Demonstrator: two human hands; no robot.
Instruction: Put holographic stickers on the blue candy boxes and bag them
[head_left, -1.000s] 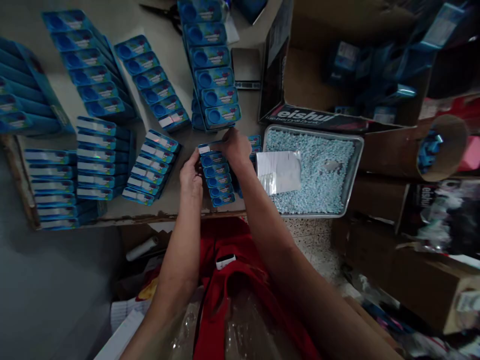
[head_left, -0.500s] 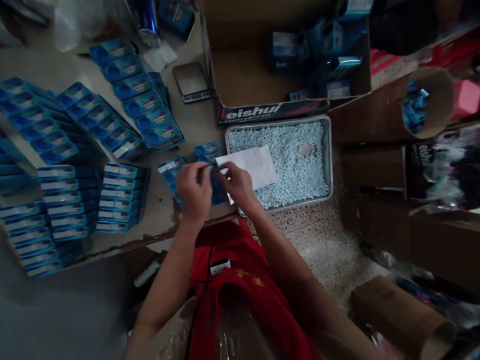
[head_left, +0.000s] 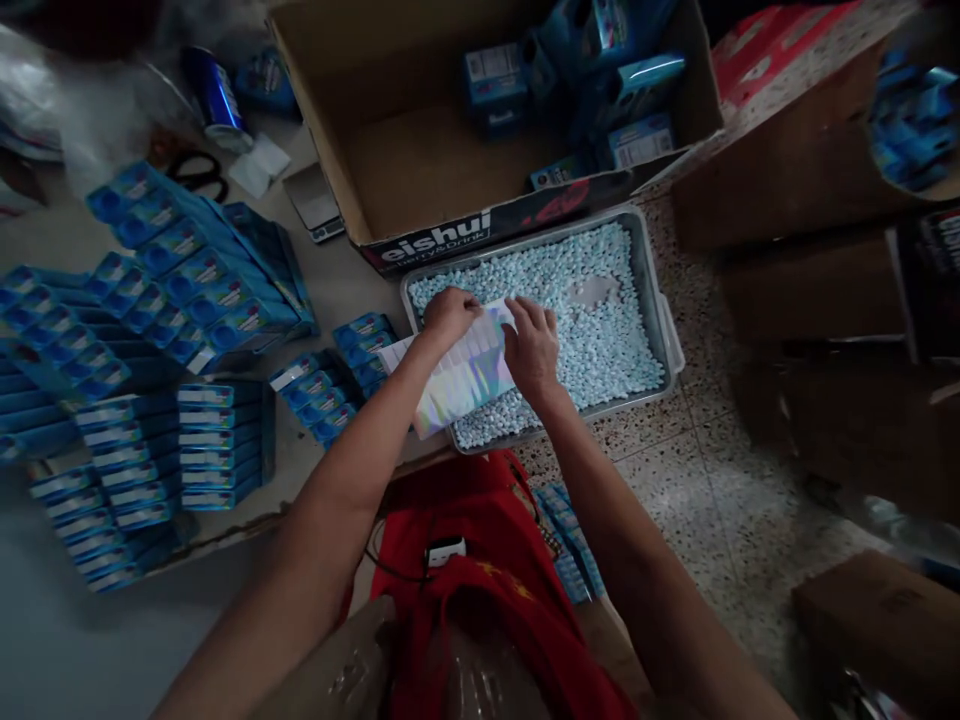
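A shiny, rainbow-tinted sticker sheet (head_left: 466,378) with pale strips along its upper part lies over the left part of a metal tray (head_left: 670,325) of small pale blue pellets (head_left: 592,345). My left hand (head_left: 448,318) is closed at the sheet's upper edge, thumb and fingers pinched together. At the right end, my right hand (head_left: 534,348) has its fingers bent over the sheet's edge, closed on it. Left of the tray stand small blue boxes (head_left: 366,340) in a short row, with another row of blue boxes (head_left: 315,395) beside it.
Many blue boxes (head_left: 217,440) stand in rows across the table's left. A large open carton (head_left: 435,240) holding blue packs is behind the tray. Scissors (head_left: 196,175), a small scale (head_left: 315,205) and a blue can (head_left: 216,100) lie farther back. Brown cartons (head_left: 817,300) stand at right.
My hands have left a small blue piece at the tray's left edge and moved right onto the sheet. Its white face showed before; now its shiny side shows. The view has shifted.
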